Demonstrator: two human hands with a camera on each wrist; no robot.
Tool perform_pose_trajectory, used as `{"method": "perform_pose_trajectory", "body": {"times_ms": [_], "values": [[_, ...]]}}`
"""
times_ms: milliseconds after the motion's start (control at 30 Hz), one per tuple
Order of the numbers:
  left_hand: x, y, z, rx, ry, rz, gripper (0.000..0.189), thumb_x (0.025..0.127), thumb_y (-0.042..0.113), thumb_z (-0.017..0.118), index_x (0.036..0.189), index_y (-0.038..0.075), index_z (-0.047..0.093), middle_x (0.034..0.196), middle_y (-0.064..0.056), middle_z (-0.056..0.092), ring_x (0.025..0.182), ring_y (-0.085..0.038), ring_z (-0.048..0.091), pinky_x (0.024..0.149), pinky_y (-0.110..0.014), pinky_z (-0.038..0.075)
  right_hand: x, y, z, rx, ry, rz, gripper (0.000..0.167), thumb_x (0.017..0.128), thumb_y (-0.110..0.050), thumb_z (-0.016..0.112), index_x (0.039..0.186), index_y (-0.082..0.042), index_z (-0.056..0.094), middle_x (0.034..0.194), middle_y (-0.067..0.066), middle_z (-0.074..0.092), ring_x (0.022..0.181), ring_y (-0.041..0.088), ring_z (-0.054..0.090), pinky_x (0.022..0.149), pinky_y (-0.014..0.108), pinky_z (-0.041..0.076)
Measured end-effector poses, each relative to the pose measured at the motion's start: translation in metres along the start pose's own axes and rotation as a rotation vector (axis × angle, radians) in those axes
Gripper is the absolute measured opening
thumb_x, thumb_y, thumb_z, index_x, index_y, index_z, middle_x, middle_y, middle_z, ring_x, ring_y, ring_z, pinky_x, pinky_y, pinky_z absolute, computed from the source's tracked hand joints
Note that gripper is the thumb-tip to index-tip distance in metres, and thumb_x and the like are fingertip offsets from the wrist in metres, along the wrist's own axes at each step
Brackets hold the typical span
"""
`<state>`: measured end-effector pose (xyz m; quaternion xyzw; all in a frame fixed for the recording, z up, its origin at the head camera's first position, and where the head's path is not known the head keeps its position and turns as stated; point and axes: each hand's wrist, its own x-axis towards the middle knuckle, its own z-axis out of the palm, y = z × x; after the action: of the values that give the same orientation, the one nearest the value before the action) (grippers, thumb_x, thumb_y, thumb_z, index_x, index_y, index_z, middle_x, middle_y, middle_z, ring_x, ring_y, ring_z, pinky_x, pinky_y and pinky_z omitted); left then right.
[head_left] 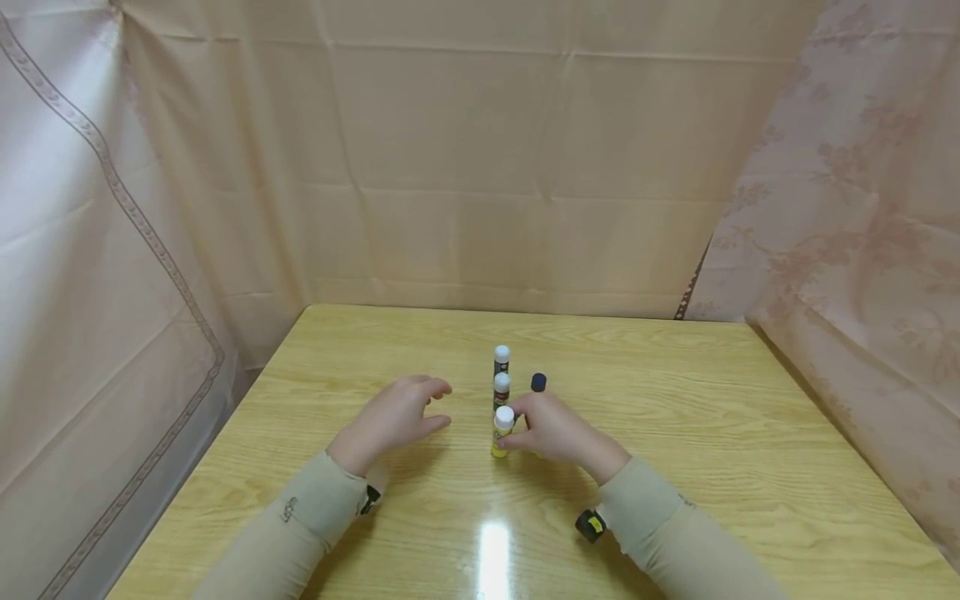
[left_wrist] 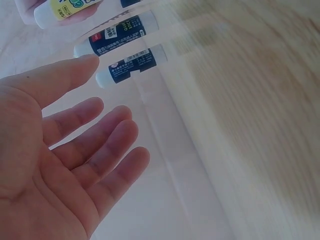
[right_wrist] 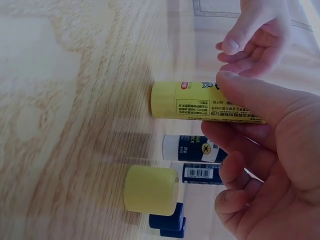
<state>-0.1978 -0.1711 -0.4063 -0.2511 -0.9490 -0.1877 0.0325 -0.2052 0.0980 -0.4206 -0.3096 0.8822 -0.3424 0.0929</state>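
Note:
Thumb and fingers of my right hand (head_left: 553,429) pinch a yellow glue stick (right_wrist: 200,102) with a white cap (head_left: 505,417). It is upright, its base at or just above the table. Behind it stand two dark blue, white-capped glue sticks (head_left: 502,392) in a line. My left hand (head_left: 396,419) hovers to their left, fingers loosely bent and apart, holding nothing. In the left wrist view, the dark glue sticks (left_wrist: 120,35) lie beyond the thumb. Below my right hand's fingers are a short yellow cylinder (right_wrist: 151,190) and short dark blue cylinders (right_wrist: 166,220), mostly hidden in the head view.
The wooden table (head_left: 720,433) extends on both sides of the glue sticks. A beige cloth (head_left: 465,167) hangs behind its far edge, with patterned cloth (head_left: 862,183) at the right and another cloth (head_left: 90,275) at the left.

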Motion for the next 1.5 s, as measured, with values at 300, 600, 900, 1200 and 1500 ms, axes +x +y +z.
{"method": "perform_pose_trajectory", "body": {"times_ms": [300,600,900,1200,1500], "values": [[0.001,0.001,0.001,-0.011,-0.014,-0.008,0.041,0.090,0.025,0.080,0.125,0.007,0.069,0.115,-0.007,0.070,0.099,-0.021,0.067,0.083,-0.039,0.056,0.003,0.003,0.003,-0.044,0.008,-0.019,0.014,0.084,-0.019,0.087,0.090,-0.018,0.075,0.082,-0.011,0.067,0.052,0.007,0.044,0.048,0.025,0.039],[0.001,0.001,0.003,-0.017,-0.017,0.001,0.038,0.090,0.024,0.080,0.123,0.007,0.070,0.114,-0.009,0.071,0.099,-0.021,0.066,0.084,-0.039,0.055,0.005,0.002,0.003,-0.057,0.005,0.016,0.015,0.084,-0.021,0.086,0.091,-0.021,0.073,0.090,-0.011,0.069,0.063,0.009,0.050,0.056,0.027,0.042],[0.003,0.003,0.000,-0.025,0.002,0.001,0.042,0.091,0.025,0.079,0.127,0.006,0.068,0.118,-0.008,0.070,0.100,-0.022,0.067,0.085,-0.039,0.055,0.001,0.000,-0.003,-0.077,-0.008,0.037,0.023,0.083,-0.028,0.088,0.099,-0.019,0.074,0.096,-0.011,0.070,0.089,0.011,0.063,0.081,0.038,0.052],[0.002,0.002,-0.003,-0.003,0.032,0.039,0.041,0.091,0.026,0.079,0.125,0.006,0.069,0.117,-0.008,0.070,0.099,-0.021,0.067,0.084,-0.038,0.056,-0.001,0.000,-0.005,-0.082,-0.020,0.020,0.018,0.084,-0.026,0.087,0.096,-0.022,0.073,0.092,-0.014,0.068,0.080,0.010,0.059,0.072,0.035,0.050],[0.001,0.000,-0.003,-0.009,0.022,0.030,0.042,0.092,0.028,0.079,0.126,0.006,0.068,0.118,-0.008,0.070,0.101,-0.021,0.067,0.085,-0.039,0.056,0.001,0.002,-0.001,-0.094,-0.005,0.005,0.014,0.086,-0.022,0.085,0.094,-0.021,0.073,0.090,-0.013,0.069,0.068,0.008,0.054,0.060,0.030,0.046]]}}
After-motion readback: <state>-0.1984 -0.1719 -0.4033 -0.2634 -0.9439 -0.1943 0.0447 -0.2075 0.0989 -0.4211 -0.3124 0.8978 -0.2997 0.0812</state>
